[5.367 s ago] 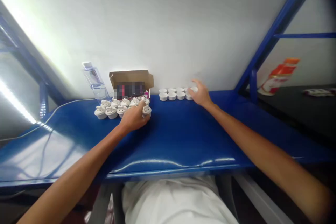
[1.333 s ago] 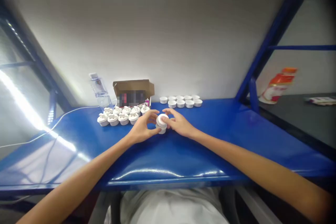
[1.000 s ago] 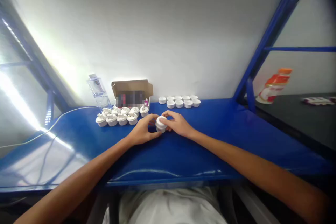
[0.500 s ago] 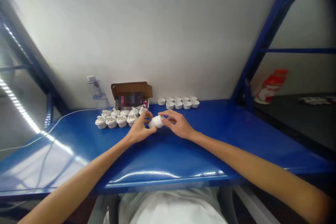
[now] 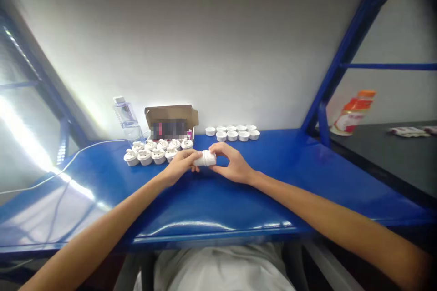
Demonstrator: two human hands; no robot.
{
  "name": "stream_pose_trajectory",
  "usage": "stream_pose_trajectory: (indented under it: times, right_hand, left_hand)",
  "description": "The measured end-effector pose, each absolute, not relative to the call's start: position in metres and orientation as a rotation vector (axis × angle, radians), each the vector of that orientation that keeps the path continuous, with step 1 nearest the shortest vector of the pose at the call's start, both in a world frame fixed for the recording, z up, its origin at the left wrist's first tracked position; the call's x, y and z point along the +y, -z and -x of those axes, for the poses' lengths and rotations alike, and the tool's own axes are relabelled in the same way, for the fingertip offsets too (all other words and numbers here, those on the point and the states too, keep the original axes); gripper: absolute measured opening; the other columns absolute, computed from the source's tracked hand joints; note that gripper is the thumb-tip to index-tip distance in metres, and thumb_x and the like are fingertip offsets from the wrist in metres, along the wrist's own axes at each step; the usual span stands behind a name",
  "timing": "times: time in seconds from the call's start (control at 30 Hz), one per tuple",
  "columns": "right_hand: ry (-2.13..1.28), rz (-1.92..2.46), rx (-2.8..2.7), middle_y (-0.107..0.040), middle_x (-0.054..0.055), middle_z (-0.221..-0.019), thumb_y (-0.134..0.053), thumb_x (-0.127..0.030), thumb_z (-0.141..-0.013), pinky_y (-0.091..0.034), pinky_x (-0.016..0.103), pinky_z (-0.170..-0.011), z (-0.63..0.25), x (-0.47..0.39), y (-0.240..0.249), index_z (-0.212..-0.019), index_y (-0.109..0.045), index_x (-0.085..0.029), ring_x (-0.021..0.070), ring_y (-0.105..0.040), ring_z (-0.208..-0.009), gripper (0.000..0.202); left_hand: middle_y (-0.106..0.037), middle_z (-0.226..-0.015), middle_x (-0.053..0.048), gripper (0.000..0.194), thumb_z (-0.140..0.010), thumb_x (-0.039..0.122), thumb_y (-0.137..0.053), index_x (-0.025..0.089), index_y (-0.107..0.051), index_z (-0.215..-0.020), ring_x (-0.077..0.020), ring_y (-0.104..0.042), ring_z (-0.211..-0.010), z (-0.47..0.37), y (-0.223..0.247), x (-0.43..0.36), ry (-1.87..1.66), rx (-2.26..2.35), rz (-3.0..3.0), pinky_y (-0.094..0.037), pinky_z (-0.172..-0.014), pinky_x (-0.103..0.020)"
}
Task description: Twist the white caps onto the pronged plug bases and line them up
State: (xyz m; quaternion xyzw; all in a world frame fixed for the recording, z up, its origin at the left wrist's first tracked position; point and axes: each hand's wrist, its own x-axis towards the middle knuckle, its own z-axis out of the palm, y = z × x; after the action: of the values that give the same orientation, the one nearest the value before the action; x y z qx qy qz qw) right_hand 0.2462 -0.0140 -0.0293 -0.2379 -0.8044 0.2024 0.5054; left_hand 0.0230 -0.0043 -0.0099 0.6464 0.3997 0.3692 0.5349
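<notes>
as the left hand (image 5: 180,164) clamps the left end of the white piece (image 5: 206,158), the right hand (image 5: 235,164), half-curled, grips its right end by fingertips. piece sideways over blue table (image 5: 205,202), probably light, stiff, slick; hold round both ends. white cups (image 5: 232,136) behind.

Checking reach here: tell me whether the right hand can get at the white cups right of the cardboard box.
Probably yes: the white cups stand beyond the right hand, with only blue tabletop visible between, though its fingers are on the white piece.
</notes>
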Motion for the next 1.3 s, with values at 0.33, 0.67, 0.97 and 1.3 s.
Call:
stream_pose_trajectory:
  times: [0.33, 0.67, 0.97, 1.3]
  right_hand:
    - [-0.959, 0.919, -1.782, -0.07, 0.001, -0.071, -0.068, -0.053, -0.088, -0.054, 0.031, -0.057, -0.246, -0.012, 0.04, -0.095, -0.061, -0.021, 0.0196, -0.069, -0.062, 0.034]
    - [-0.378, 0.634, -2.047, -0.067, 0.007, -0.116, -0.074, -0.028, -0.086, -0.054, 0.039, -0.096, -0.247, -0.015, 0.034, -0.118, -0.06, -0.023, 0.0225, -0.065, -0.107, 0.036]
    - [-0.226, 0.54, -2.14, -0.063, 0.009, -0.12, -0.067, -0.02, -0.088, -0.053, 0.042, -0.1, -0.248, -0.014, 0.038, -0.111, -0.061, -0.024, 0.0242, -0.064, -0.113, 0.024]
    - [-1.076, 0.828, -1.807, -0.069, 0.006, -0.101, -0.055, -0.053, -0.096, -0.059, 0.032, -0.061, -0.246, -0.012, 0.036, -0.113, -0.061, -0.019, 0.0168, -0.069, -0.069, 0.038]
  left_hand:
    - [-0.07, -0.103, -0.004, 0.048, -0.071, 0.033, -0.088, 0.018, -0.061, -0.106, -0.0181, -0.067, -0.094, -0.018, 0.012, -0.007, -0.907, 0.776, -1.651, -0.051, -0.085, -0.03]
    - [-0.071, -0.082, -0.005, 0.045, -0.084, 0.054, -0.074, 0.015, -0.06, -0.101, -0.0165, -0.071, -0.068, -0.017, 0.013, -0.004, -0.843, 0.941, -1.439, -0.056, -0.069, -0.029]
    - [-0.071, -0.077, -0.007, 0.051, -0.087, 0.064, -0.064, 0.015, -0.061, -0.103, -0.0171, -0.069, -0.066, -0.02, 0.007, -0.01, -0.738, 0.958, -1.451, -0.054, -0.064, -0.028]
    - [-0.067, -0.1, -0.004, 0.046, -0.068, 0.035, -0.089, 0.017, -0.062, -0.1, -0.019, -0.066, -0.092, -0.024, 0.008, -0.013, -0.934, 0.836, -1.677, -0.052, -0.083, -0.031]
